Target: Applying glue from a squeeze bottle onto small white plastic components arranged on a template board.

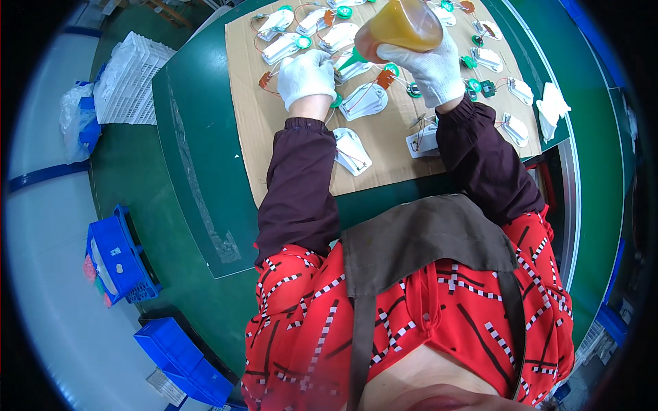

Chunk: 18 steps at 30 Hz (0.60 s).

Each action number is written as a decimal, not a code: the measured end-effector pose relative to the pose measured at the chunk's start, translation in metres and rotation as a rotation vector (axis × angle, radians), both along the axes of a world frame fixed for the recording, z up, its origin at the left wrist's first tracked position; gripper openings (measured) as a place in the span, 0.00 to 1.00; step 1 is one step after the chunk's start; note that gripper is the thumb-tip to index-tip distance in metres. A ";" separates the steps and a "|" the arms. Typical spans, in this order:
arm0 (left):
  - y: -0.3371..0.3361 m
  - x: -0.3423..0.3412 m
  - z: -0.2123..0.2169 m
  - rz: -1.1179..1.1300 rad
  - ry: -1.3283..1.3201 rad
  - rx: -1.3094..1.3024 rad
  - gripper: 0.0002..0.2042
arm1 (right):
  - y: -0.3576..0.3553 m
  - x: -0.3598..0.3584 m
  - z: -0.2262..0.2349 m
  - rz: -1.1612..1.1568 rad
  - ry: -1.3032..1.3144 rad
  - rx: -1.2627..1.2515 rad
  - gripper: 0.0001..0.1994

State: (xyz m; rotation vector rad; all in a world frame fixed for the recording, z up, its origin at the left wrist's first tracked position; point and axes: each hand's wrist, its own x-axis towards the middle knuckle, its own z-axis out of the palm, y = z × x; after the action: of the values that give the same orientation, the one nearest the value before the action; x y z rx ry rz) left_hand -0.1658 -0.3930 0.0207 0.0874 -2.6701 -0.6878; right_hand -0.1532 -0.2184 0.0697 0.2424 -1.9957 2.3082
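My right hand point(432, 68), in a white glove, is wrapped round a translucent bottle point(404, 29) of amber liquid, tilted over the far part of the cardboard. My left hand point(306, 77), also gloved, has its fingers curled together low among the parts; whatever they pinch is hidden. Close by lie white plastic housings, one point(364, 101) just right of my left hand and another point(352, 151) nearer me. Thin wires join the housings to green round parts and to small copper-coloured pieces point(385, 79). The bottle's tip cannot be made out.
A cardboard sheet point(274, 154) covers much of the green table point(199, 151) and bears several more wired housings. A crumpled white glove point(551, 109) lies at the right edge. White crates point(137, 79) and blue bins point(113, 257) stand on the floor to the left.
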 end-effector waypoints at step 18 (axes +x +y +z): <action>0.001 -0.006 0.005 0.001 -0.132 0.043 0.09 | 0.043 0.019 0.009 -0.030 0.230 -0.055 0.24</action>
State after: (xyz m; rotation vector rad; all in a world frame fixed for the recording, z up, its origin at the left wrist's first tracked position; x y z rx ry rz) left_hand -0.1718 -0.3916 0.0260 0.1502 -2.7811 -0.7646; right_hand -0.1343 -0.1753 0.0783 0.4485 -1.8114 2.1995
